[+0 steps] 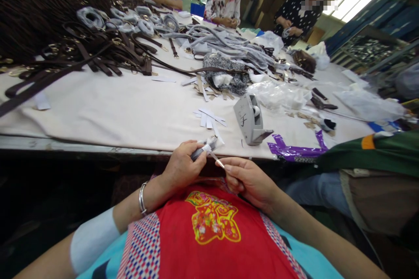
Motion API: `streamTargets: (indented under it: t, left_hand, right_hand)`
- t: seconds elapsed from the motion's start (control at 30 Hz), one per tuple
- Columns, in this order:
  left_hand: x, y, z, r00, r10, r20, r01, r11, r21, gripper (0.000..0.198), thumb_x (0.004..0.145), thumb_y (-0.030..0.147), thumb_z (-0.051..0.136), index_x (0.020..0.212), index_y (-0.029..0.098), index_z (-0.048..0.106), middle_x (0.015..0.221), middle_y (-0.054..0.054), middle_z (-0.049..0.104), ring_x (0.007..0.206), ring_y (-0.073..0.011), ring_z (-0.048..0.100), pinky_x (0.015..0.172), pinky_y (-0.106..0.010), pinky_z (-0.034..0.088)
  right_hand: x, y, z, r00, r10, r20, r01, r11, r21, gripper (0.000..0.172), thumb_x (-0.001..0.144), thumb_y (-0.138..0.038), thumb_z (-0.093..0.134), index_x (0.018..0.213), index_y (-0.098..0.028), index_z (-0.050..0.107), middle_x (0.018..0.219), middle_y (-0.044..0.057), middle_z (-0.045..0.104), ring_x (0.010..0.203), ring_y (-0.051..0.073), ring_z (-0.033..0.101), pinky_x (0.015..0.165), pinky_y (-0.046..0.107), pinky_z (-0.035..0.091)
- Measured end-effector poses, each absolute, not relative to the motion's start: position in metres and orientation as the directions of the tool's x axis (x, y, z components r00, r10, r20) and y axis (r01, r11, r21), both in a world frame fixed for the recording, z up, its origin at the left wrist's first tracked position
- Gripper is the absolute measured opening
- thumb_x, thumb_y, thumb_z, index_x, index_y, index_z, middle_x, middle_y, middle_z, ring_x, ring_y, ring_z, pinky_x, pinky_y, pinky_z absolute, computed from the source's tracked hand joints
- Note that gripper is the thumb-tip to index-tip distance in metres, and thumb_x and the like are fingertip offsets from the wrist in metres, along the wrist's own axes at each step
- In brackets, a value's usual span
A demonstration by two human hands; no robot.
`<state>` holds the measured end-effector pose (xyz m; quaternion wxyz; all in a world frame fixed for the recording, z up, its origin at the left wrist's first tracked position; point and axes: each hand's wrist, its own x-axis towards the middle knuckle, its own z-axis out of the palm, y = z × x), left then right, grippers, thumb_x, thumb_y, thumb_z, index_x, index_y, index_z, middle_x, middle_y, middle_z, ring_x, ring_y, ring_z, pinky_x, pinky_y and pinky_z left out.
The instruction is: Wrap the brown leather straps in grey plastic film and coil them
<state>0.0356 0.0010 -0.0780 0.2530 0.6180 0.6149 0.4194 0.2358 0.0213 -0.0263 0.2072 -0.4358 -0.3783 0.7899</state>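
Near the table's front edge, my left hand (183,163) grips a small dark strap end (197,153) partly wrapped in white and clear material. A bit of metal shows at its far tip. My right hand (250,178) pinches one end of a narrow white strip (217,160) between thumb and fingers. The strip's other end runs to the wrapped piece in my left hand. Just beyond my hands lie several white paper strips (209,118). A grey tape dispenser (246,122) stands on the table to their right.
Brown straps with metal hardware (108,52) pile up at the left. Grey wrapped straps (225,43) cover the far middle. Clear plastic bags (278,93) and purple tape (294,150) lie to the right. Several people work across the table; a person's green sleeve (366,152) is close on the right.
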Motion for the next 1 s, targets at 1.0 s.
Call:
streamTargets:
  t: [1.0]
  left_hand:
    - [0.059,-0.005,-0.055,0.035,0.999,0.040,0.307,-0.048,0.951,0.021,0.091,0.035,0.058,0.090,0.016,0.066,0.099,-0.008,0.069,0.095,-0.0205,0.063,0.086,-0.033,0.052]
  right_hand:
    - [0.204,0.037,-0.086,-0.177,0.957,-0.230,0.062,-0.222,-0.973,0.021,0.074,-0.035,0.072,0.074,-0.016,0.064,0.057,-0.003,0.057,0.048,0.010,0.044,0.045,0.022,0.035]
